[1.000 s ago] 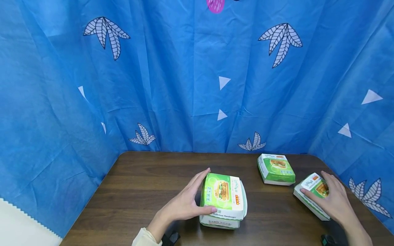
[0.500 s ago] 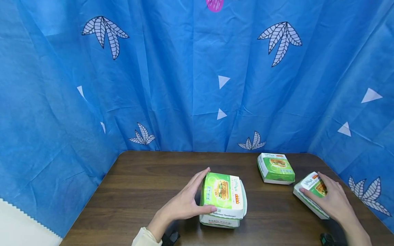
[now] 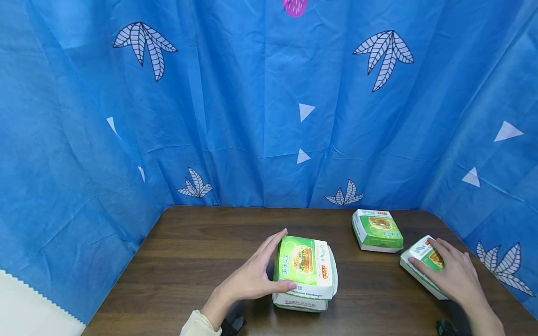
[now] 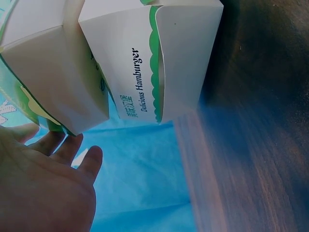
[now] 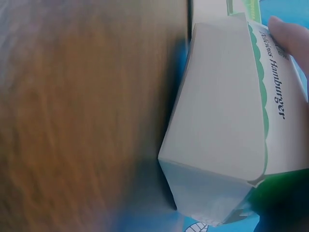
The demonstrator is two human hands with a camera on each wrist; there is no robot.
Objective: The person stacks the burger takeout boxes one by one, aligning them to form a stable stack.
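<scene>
Near the middle of the table, one green-and-white hamburger box (image 3: 304, 263) sits on top of another hamburger box (image 3: 300, 303), slightly turned against it. My left hand (image 3: 252, 275) grips the upper box, thumb at its near edge and fingers on its far left side. The left wrist view shows the upper box (image 4: 58, 72) at the fingertips and the lower box (image 4: 130, 67) beneath. On the right, my right hand (image 3: 454, 270) spans a third hamburger box (image 3: 426, 270) that lies on the table, thumb on its left side. Its white side (image 5: 212, 101) fills much of the right wrist view.
One more hamburger box (image 3: 379, 230) stands at the back right of the brown wooden table (image 3: 189, 252). A blue patterned curtain (image 3: 235, 116) hangs behind the table and along both sides.
The fingers of my right hand have shifted a little leftward over the right-hand hamburger box, which has barely moved. My left hand and the stacked boxes stay in place.
</scene>
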